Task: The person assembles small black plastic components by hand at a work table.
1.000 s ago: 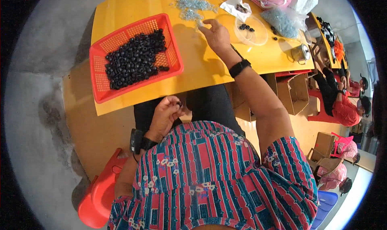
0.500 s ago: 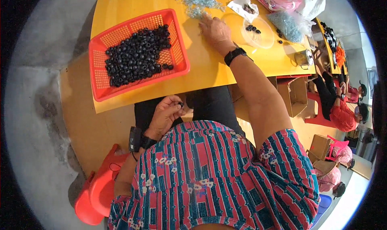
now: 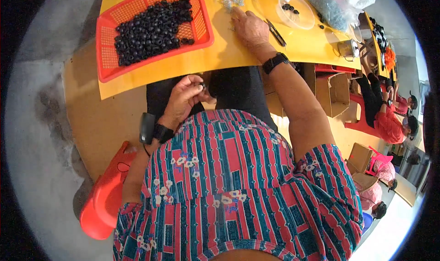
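Observation:
My left hand (image 3: 182,100) is above my lap, just below the table edge, pinching a small black bead-like piece (image 3: 203,84) between thumb and forefinger. On the yellow table (image 3: 220,50), my right hand (image 3: 252,29) lies palm down with its fingers bent. Its fingertips are beside scattered small clear-bluish pieces (image 3: 228,1); whatever they may hold is hidden under them. To the left stands a red plastic basket (image 3: 208,36), partly filled with many black pieces (image 3: 149,32) of the same look. A slim dark tool (image 3: 276,33) lies just right of my right hand.
A clear round bowl (image 3: 306,23) holds several black pieces. Beyond it are a bag of bluish pieces (image 3: 331,13) and a metal cup (image 3: 349,49). Cardboard boxes (image 3: 332,94) stand under the table, a red chair (image 3: 103,201) at lower left. Several people sit at far right.
The view has tilted, so the table and basket sit higher. My right hand has drawn back toward me from the clear pieces, uncovering the dark tool. My left hand still pinches its black piece.

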The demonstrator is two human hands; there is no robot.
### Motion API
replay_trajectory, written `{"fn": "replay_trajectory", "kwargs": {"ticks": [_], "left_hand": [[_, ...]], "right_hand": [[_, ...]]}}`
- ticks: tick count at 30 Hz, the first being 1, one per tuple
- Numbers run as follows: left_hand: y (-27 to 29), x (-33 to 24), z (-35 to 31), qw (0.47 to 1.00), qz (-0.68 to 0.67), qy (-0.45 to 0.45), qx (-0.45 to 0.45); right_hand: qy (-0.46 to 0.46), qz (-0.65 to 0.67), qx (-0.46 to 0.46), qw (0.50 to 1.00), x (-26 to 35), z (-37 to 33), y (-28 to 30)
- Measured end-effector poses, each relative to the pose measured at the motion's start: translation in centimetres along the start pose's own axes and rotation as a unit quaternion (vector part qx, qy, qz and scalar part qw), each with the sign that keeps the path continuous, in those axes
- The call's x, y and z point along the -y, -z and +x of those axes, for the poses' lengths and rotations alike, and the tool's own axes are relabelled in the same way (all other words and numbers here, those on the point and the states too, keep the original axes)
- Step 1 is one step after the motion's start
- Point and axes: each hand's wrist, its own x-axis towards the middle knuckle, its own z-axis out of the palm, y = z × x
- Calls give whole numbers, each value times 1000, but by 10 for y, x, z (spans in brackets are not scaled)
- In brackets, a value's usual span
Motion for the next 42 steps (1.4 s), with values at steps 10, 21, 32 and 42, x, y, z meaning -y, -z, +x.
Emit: {"fn": "replay_trajectory", "kwargs": {"ticks": [10, 21, 32, 42], "left_hand": [[17, 8, 10, 1000, 8, -10, -1], [21, 11, 16, 1000, -14, -4, -4], [23, 13, 18, 1000, -23, -12, -4], [22, 13, 20, 999, -22, -6, -26]], "right_hand": [[14, 98, -118, 988, -24, -18, -8], [24, 75, -56, 995, 7, -59, 0], [72, 62, -48, 994, 0, -66, 1], [3, 191, -92, 977, -10, -65, -4]]}}
